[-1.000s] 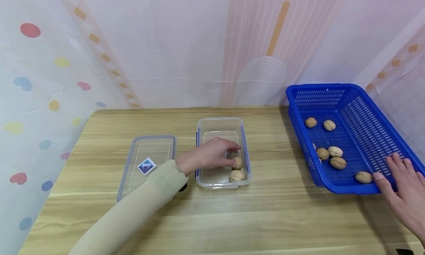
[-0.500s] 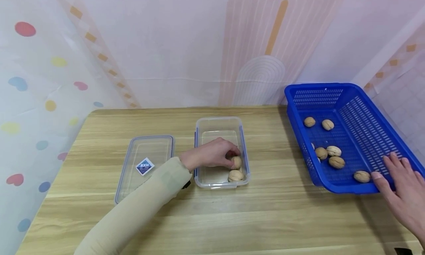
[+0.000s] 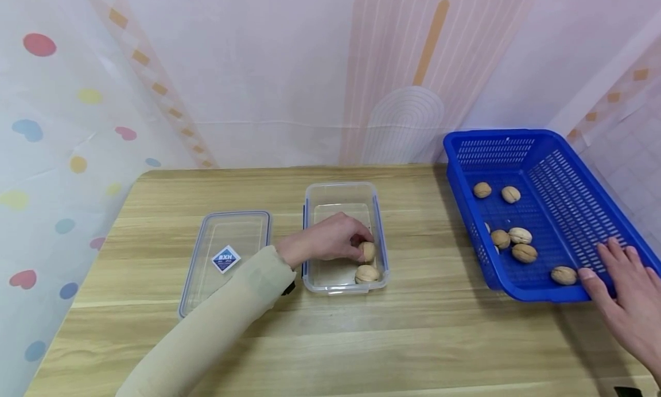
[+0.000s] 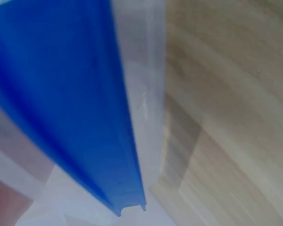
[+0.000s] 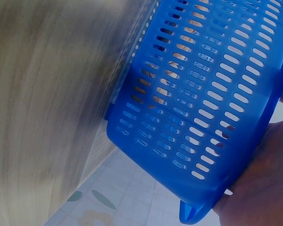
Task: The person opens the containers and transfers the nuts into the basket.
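In the head view my left hand (image 3: 337,237) reaches into a clear plastic food container (image 3: 330,289) with blue side clips. Its thumb and fingers pinch a walnut (image 3: 367,252) near the container's right wall. Another walnut (image 3: 366,273) lies just in front of that one, in the near right corner. My right hand (image 3: 632,299) rests over the near right rim of a blue plastic basket (image 3: 465,236), fingers extended. A single walnut (image 3: 564,275) lies inside, close to its thumb. The left wrist view shows a blue clip (image 4: 80,103) close up; the left fingers are mostly hidden there.
The container's clear lid (image 3: 240,228), with a blue label, lies left of the container, partly under the left sleeve (image 3: 217,322). Several more walnuts (image 3: 524,252) sit in the basket. A patterned curtain (image 3: 268,87) hangs behind the wooden table (image 3: 413,339).
The left thumb and fingers have closed in from a looser spread onto the rear walnut in the container. The right hand stays on the basket rim.
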